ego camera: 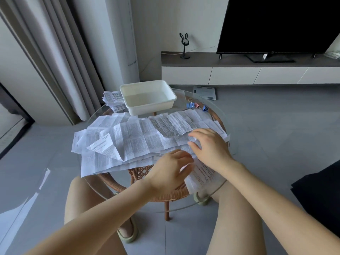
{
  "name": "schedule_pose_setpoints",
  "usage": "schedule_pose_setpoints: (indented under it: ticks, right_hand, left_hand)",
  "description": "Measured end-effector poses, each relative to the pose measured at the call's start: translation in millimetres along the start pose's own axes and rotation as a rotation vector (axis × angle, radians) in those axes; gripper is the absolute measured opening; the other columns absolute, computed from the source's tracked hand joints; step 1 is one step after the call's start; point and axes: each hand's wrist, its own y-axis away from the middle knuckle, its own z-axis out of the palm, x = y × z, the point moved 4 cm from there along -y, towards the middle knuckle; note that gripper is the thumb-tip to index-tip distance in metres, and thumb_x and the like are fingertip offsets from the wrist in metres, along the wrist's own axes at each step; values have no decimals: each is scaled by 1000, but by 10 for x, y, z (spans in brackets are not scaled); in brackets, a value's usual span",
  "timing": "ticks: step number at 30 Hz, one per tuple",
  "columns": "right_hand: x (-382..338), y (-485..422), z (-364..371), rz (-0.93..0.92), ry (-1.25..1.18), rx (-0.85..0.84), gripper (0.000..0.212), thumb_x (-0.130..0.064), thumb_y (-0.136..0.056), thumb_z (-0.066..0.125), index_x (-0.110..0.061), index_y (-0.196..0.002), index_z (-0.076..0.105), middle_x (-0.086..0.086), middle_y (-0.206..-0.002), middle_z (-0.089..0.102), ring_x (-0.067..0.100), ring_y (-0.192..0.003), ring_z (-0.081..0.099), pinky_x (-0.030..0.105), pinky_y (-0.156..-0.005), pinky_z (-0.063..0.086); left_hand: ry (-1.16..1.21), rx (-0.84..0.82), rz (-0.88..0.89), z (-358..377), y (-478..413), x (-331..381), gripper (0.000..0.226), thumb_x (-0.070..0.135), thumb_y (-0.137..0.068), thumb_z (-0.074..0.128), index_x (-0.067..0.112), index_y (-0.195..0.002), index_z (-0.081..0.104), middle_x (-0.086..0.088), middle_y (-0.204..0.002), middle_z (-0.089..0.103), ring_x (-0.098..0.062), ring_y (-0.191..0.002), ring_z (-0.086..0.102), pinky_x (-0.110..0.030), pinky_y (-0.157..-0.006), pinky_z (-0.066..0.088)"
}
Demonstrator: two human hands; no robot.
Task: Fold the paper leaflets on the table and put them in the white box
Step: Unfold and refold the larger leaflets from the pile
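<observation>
Several unfolded printed paper leaflets (136,138) lie spread in an overlapping heap across the round glass table (223,111). The white box (165,104) stands empty at the table's far side. One leaflet (202,174) lies at the near right edge. My left hand (169,172) has its fingers curled on this leaflet's left edge, with paper showing between thumb and fingers. My right hand (209,146) is just beyond it, over the heap, and pinches a paper edge between thumb and forefinger.
A stack of folded leaflets (114,101) sits left of the white box. Binder clips (196,106) and a clear lid lie to its right. The table has a rattan base, and my knees are under its near edge. A TV cabinet stands far behind.
</observation>
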Motion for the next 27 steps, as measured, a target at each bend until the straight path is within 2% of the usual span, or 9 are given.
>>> schedule_pose_setpoints:
  ticks: [6, 11, 14, 16, 18, 20, 22, 24, 27]
  right_hand:
    - [-278, -700, 433, -10, 264, -225, 51, -52, -90, 50, -12, -121, 56, 3, -121, 62, 21, -116, 52, 35, -102, 34]
    - [-461, -789, 606, 24, 367, -319, 31, -7, -88, 44, -13, -115, 58, 5, -105, 67, 22, -103, 58, 40, -118, 10]
    - [-586, -724, 447, -83, 244, 44, 39, 14, -74, 50, -5, -103, 66, 10, -91, 71, 27, -87, 66, 45, -114, 27]
    - [-717, -538, 287, -224, 101, 266, 40, 18, -66, 64, -2, -101, 70, 12, -93, 73, 28, -86, 70, 47, -98, 45]
    - [-852, -260, 221, -430, -59, 266, 40, 12, -69, 67, -4, -105, 70, 8, -101, 72, 22, -92, 70, 44, -89, 51]
    - [-929, -17, 153, -473, -270, 120, 31, -4, -82, 58, -8, -110, 69, -5, -100, 72, 6, -90, 68, 27, -83, 56]
    - [-924, 98, 62, -277, -525, -41, 22, -14, -94, 52, -11, -109, 68, -20, -79, 67, -7, -68, 61, 10, -62, 48]
    - [-900, 125, 12, -33, -739, -115, 15, -15, -96, 51, -19, -97, 66, -13, -68, 62, -1, -57, 57, 14, -53, 43]
    - [-806, 75, 58, 240, -851, -84, 18, -15, -95, 53, -25, -82, 62, -8, -71, 66, 1, -59, 61, 16, -55, 47]
  left_hand:
    - [-20, 227, -143, -514, 78, -337, 31, 22, -93, 48, 5, -82, 72, -1, -88, 69, -17, -83, 61, -26, -77, 46]
    - [-120, 368, -312, -878, 349, -683, 15, 11, -86, 59, 8, -88, 74, -1, -93, 71, -19, -86, 65, -25, -77, 50]
    - [-143, 439, -438, -1081, 524, -796, 19, 2, -84, 67, 10, -100, 73, -1, -105, 69, -22, -98, 65, -20, -83, 42]
    - [-172, 434, -459, -1178, 622, -824, 39, 4, -80, 72, 12, -117, 66, -2, -121, 64, -22, -115, 57, -25, -94, 38]
    - [-230, 352, -397, -1229, 729, -805, 65, 9, -74, 79, 15, -133, 53, -1, -135, 54, -21, -130, 44, -30, -104, 30]
    - [-184, 266, -380, -1245, 844, -751, 78, 20, -72, 82, 25, -139, 43, 9, -139, 49, -10, -135, 37, -20, -109, 23]
    - [167, 248, -505, -1263, 950, -668, 64, 24, -76, 80, 36, -130, 48, 20, -117, 63, 1, -118, 52, -10, -100, 33]
    - [660, 302, -625, -1245, 1005, -540, 31, 17, -79, 75, 31, -105, 65, 5, -83, 72, -11, -81, 68, -26, -79, 53]
    - [711, 311, -697, -1139, 1053, -432, 24, 7, -86, 68, 23, -102, 62, -6, -71, 70, -22, -56, 66, -34, -61, 56]
